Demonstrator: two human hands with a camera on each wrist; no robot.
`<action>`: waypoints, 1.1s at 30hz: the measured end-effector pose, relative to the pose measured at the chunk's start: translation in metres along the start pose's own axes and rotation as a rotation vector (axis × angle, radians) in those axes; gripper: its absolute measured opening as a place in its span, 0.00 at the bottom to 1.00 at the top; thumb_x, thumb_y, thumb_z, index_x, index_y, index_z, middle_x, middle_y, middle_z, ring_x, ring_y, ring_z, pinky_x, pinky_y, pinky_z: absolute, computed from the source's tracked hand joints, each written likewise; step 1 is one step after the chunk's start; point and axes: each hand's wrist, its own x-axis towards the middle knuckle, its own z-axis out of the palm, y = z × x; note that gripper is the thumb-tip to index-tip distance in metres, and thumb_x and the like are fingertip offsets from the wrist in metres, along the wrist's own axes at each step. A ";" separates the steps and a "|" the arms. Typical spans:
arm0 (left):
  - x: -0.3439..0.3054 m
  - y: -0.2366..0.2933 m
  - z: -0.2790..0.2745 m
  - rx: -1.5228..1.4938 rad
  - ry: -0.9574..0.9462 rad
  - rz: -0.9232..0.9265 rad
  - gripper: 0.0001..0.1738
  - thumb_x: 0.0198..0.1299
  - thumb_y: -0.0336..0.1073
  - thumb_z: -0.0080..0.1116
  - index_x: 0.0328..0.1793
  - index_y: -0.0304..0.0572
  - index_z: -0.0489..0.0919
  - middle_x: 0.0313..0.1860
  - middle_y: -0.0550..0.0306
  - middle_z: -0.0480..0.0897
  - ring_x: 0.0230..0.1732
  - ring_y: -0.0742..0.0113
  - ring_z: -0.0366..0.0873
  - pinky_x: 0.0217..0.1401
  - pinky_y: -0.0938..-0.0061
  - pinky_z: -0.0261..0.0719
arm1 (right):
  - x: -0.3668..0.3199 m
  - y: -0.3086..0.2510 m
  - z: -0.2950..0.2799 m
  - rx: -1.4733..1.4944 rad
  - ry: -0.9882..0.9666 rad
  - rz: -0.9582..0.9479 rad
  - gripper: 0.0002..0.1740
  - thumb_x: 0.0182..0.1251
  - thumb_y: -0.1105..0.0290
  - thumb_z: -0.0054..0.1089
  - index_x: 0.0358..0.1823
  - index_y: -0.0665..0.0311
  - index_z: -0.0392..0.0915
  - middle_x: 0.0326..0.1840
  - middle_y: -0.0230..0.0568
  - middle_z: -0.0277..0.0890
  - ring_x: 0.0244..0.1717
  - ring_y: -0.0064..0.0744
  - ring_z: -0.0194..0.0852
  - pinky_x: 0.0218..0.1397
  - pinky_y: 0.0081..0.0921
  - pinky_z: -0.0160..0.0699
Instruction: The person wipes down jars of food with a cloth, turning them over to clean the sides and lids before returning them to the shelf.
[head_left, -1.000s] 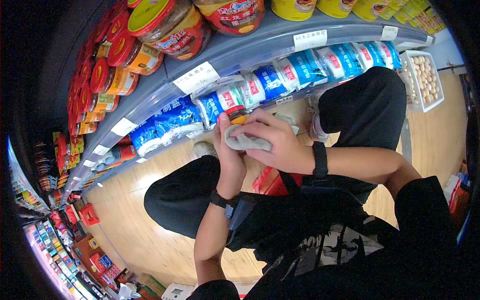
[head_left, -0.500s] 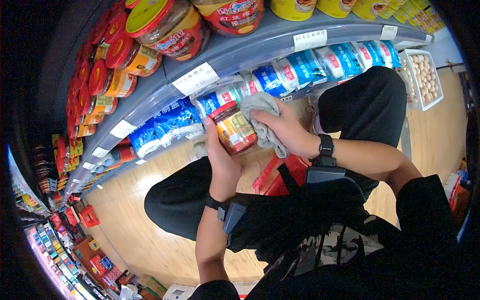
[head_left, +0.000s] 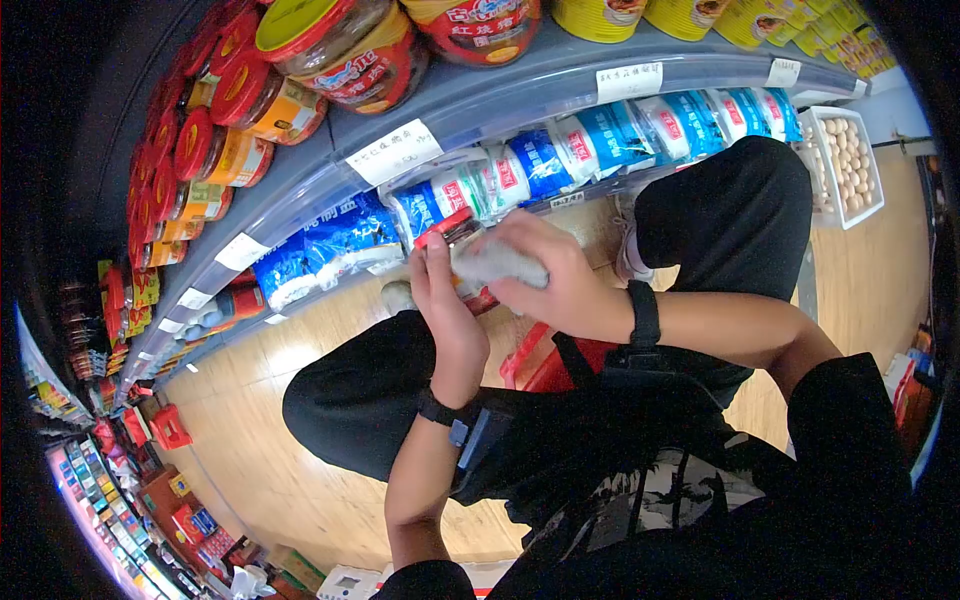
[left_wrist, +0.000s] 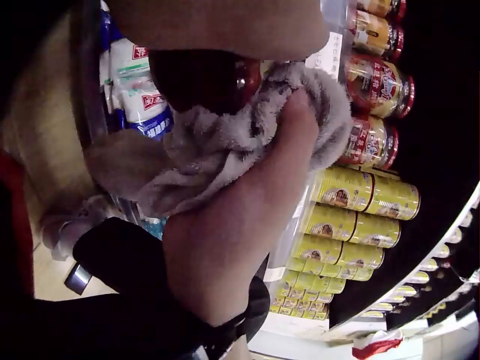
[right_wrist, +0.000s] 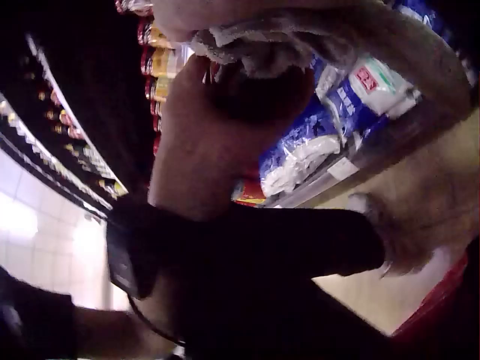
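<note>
A small glass jar with a red lid [head_left: 446, 228] is held in my left hand [head_left: 448, 325], in front of my crouched knees. In the left wrist view the jar [left_wrist: 199, 79] looks dark, its base partly behind cloth. My right hand [head_left: 568, 285] grips a crumpled grey cloth [head_left: 500, 264] and presses it against the jar's side. The right wrist view shows the cloth [right_wrist: 262, 41] bunched over the jar, with the left hand [right_wrist: 206, 139] beneath. Most of the jar's label is covered by cloth and fingers.
Blue and white plastic bags [head_left: 330, 250] line the low shelf just ahead. Above them, red-lidded jars [head_left: 265, 100] and yellow cans [head_left: 598, 15] stand behind a shelf edge with price tags [head_left: 394, 150]. A white basket of eggs [head_left: 840, 165] is at right; a red basket [head_left: 575, 368] sits below the hands.
Half a second ago the jar's label faced up with the cloth beside it. Now the right hand has moved the cloth back over the jar, and the jar is tilted.
</note>
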 end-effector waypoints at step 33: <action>-0.007 0.025 0.002 -0.140 -0.232 -0.212 0.28 0.71 0.59 0.51 0.61 0.44 0.75 0.51 0.57 0.82 0.49 0.66 0.82 0.52 0.66 0.82 | -0.001 0.025 0.008 0.755 0.140 0.658 0.19 0.72 0.69 0.57 0.61 0.70 0.74 0.56 0.39 0.80 0.55 0.25 0.78 0.57 0.25 0.77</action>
